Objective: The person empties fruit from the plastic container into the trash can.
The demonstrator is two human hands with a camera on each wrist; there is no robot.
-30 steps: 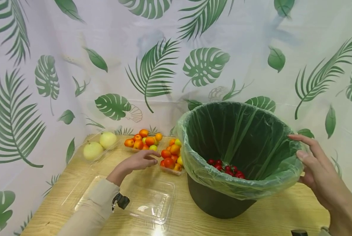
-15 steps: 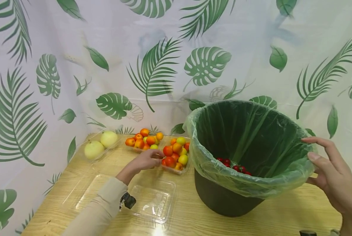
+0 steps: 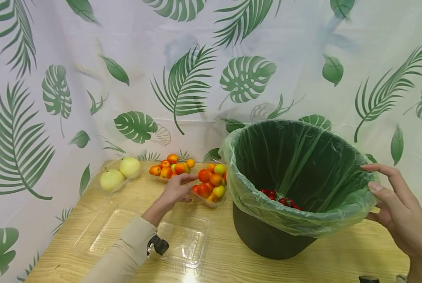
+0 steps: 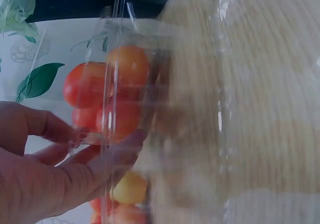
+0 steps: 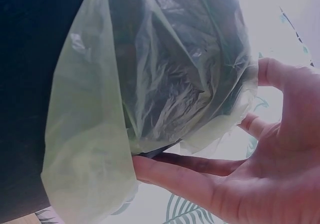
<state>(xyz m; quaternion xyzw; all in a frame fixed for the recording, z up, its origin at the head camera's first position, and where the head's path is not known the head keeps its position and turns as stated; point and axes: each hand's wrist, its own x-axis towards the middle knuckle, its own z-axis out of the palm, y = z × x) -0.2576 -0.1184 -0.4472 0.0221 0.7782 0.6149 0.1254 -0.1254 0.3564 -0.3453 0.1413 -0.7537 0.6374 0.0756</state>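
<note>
In the head view, my left hand [image 3: 175,192] is at the left edge of a clear plastic box [image 3: 209,203] piled with small orange, red and yellow-green tomatoes [image 3: 216,180]. The left wrist view has the thumb and fingers [image 4: 95,171] pinching the box's edge, with tomatoes [image 4: 129,66] just beyond. My right hand [image 3: 396,204] grips the right rim of a dark bin [image 3: 267,236] lined with a thin green bag [image 3: 303,224]. Fingers [image 5: 170,179] reach under the folded bag in the right wrist view. Small red fruits [image 3: 283,201] with green stems lie inside the bin.
A second box of tomatoes [image 3: 166,173] sits behind the left hand. Two pale green round fruits [image 3: 111,181] lie in a clear box at far left. An open clear container [image 3: 187,243] lies at the front of the wooden table [image 3: 55,259]. A leaf-patterned curtain [image 3: 203,23] hangs behind.
My left hand has reached right and taken hold of the tomato box, which has turned slightly. The right hand has shifted right, together with the bin.
</note>
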